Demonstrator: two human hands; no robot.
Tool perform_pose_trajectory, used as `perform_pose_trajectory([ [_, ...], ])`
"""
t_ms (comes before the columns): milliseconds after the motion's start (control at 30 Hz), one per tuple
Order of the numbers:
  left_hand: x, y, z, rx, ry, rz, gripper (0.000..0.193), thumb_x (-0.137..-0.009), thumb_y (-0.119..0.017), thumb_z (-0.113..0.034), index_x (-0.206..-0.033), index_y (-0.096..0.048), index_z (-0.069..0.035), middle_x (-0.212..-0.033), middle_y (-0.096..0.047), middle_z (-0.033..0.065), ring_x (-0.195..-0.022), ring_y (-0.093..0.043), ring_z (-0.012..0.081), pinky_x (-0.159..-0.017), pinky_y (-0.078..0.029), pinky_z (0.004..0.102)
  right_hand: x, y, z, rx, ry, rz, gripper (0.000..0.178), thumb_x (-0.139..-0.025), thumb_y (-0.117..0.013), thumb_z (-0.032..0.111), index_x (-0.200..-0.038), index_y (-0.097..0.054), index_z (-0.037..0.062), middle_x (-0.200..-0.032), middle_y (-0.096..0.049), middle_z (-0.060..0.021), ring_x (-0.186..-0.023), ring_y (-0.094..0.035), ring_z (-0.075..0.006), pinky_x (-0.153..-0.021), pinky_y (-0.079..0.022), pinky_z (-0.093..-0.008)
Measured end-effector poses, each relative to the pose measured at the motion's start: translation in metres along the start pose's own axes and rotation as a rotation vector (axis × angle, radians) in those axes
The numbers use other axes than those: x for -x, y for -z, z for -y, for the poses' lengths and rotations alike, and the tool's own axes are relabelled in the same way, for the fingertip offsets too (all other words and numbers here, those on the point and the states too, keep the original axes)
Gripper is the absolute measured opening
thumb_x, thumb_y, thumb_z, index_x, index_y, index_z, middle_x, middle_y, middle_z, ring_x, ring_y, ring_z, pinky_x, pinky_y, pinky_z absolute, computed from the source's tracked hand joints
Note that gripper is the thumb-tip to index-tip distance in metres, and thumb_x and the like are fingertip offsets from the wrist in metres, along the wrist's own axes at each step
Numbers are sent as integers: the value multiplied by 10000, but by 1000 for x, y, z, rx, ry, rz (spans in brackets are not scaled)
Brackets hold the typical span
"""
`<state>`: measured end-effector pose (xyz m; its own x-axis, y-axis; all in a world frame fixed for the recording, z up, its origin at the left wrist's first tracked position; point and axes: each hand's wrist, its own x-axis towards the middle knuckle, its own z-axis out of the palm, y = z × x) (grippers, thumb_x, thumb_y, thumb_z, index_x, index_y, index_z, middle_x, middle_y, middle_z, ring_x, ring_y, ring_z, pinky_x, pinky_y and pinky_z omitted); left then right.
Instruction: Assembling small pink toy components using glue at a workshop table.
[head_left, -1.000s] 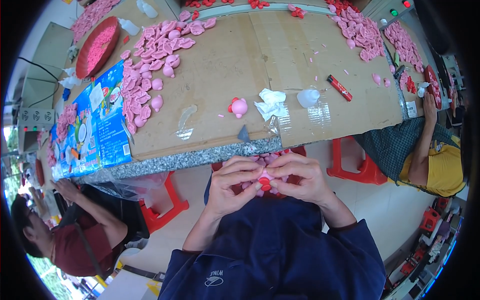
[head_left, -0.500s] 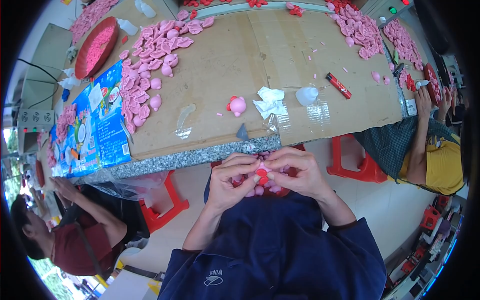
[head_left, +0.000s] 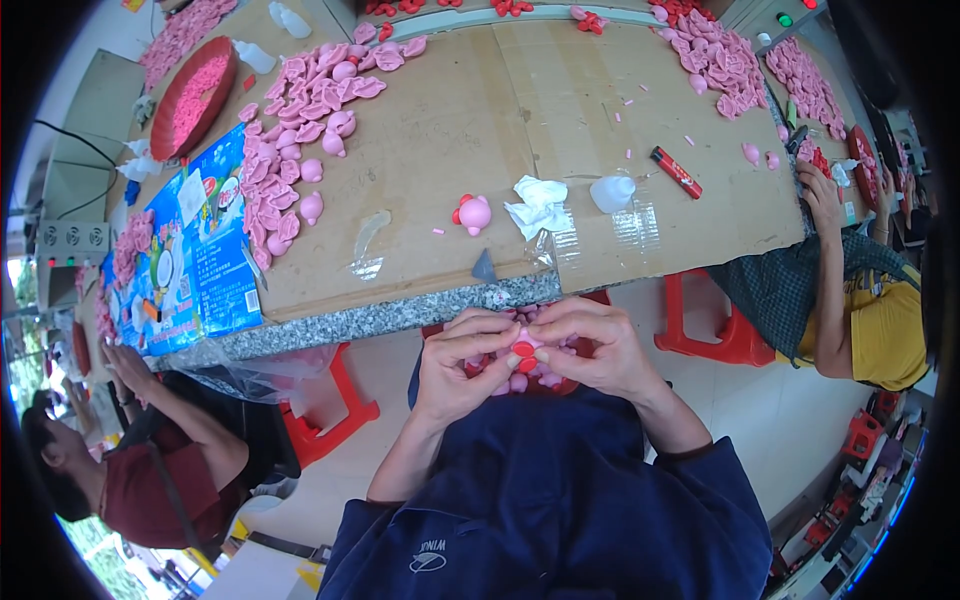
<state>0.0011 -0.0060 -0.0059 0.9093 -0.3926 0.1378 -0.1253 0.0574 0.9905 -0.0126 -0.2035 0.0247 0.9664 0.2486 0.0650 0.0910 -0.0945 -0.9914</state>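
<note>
Between both hands, just off the table's near edge, is a small pink toy figure with red rounded parts [head_left: 525, 351]. My left hand [head_left: 462, 362] pinches it from the left, thumb and fingertips pressed together. From the other side my right hand [head_left: 592, 345] grips it in the same way. The fingers hide much of the pink part. Below and behind the hands, a heap of pink toy pieces [head_left: 549, 378] lies at my lap, partly covered. Nearest on the table stands a round pink toy with red parts [head_left: 475, 214].
Crumpled white tissue [head_left: 540, 203], a white bottle [head_left: 612, 193] and a red tube [head_left: 677, 172] lie on the cardboard [head_left: 430, 130]. Pink pieces [head_left: 290, 150] pile up left, more [head_left: 718, 65] far right. Co-workers sit either side; red stools [head_left: 700, 330] stand below the table.
My hands stay almost in place, the toy shifting only slightly. The right co-worker's arm has moved left toward the table edge; the left co-worker's arms and head have shifted slightly.
</note>
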Motion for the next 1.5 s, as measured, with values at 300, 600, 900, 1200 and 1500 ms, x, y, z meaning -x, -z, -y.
perform_pose_trajectory([
  [300,0,0,-1,-69,-78,1,329,-660,-671,34,-985,-669,-22,-950,-651,95,-909,-573,230,-801,-458,326,2,0,0,85,142,-9,221,-723,-679,8,-942,-667,31,-929,-633,-99,-841,-628,-198,-702,-521,-284],
  [600,0,-8,-1,-12,12,-66,297,-712,-675,-12,-1008,-669,-44,-981,-646,88,-947,-547,221,-824,-439,317,4,4,-19,327,496,-104,264,-674,-674,40,-937,-685,54,-979,-640,-118,-864,-628,-247,-756,-513,-335],
  [900,2,-10,4,264,133,-106,271,-717,-690,10,-986,-665,-12,-1010,-639,112,-992,-536,211,-877,-414,328,1,2,-19,414,553,-87,234,-645,-680,36,-876,-700,62,-945,-645,-126,-829,-628,-267,-698,-525,-326],
  [1200,1,-11,-1,450,209,-88,271,-722,-672,58,-985,-660,-5,-1054,-609,149,-1010,-539,214,-868,-433,317,1,2,-20,442,574,-85,209,-653,-681,82,-861,-701,69,-936,-645,-110,-829,-626,-272,-694,-527,-331],
  [1500,3,-10,-1,506,212,-76,281,-734,-639,94,-1000,-647,5,-1093,-582,179,-1033,-541,224,-873,-445,314,-2,3,-15,454,619,-69,220,-602,-685,34,-820,-707,54,-911,-639,-116,-826,-623,-265,-690,-532,-336],
])
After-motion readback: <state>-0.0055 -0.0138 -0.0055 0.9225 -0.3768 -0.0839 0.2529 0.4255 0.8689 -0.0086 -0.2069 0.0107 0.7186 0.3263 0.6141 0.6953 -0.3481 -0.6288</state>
